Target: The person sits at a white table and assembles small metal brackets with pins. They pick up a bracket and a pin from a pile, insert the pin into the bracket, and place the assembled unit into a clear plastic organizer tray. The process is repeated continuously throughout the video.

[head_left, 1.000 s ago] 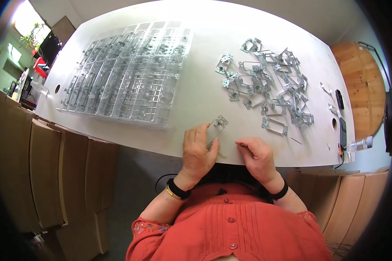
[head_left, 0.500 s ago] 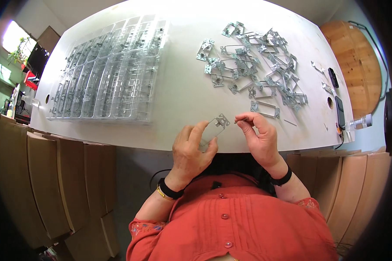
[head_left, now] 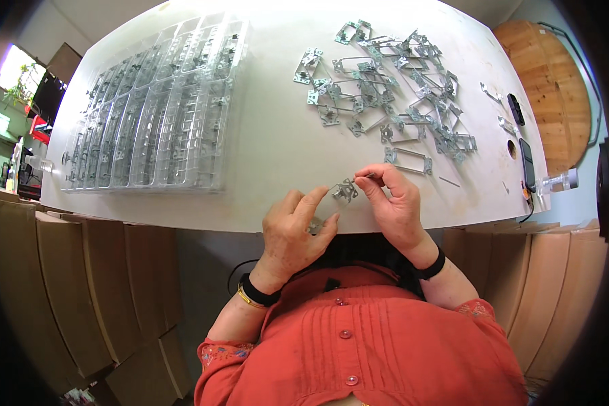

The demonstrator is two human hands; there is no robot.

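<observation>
Near the table's front edge, my left hand (head_left: 292,227) holds a small metal bracket frame (head_left: 346,192) between thumb and fingers. The frame's silvery plate end with cut-outs points away from the hand, and its other end is partly hidden by my fingers. Just right of that plate, my right hand (head_left: 394,206) pinches a small thin piece whose kind is too small to make out. Its fingertips are close beside the plate; whether they touch it I cannot tell. Beyond my right hand lies another bracket frame (head_left: 409,161) with two long rods.
A pile of similar metal bracket frames (head_left: 392,88) covers the far right middle. Stacked clear plastic trays (head_left: 213,184) of metal parts stand on the left. A loose rod (head_left: 448,181), a phone (head_left: 527,164) and a clear bottle (head_left: 560,181) are to the right. Cardboard boxes (head_left: 108,284) flank the table below.
My right hand has moved slightly left, bringing its pinched piece up beside the bracket's plate. The bracket in my left hand has tilted. The whole view has shifted a little.
</observation>
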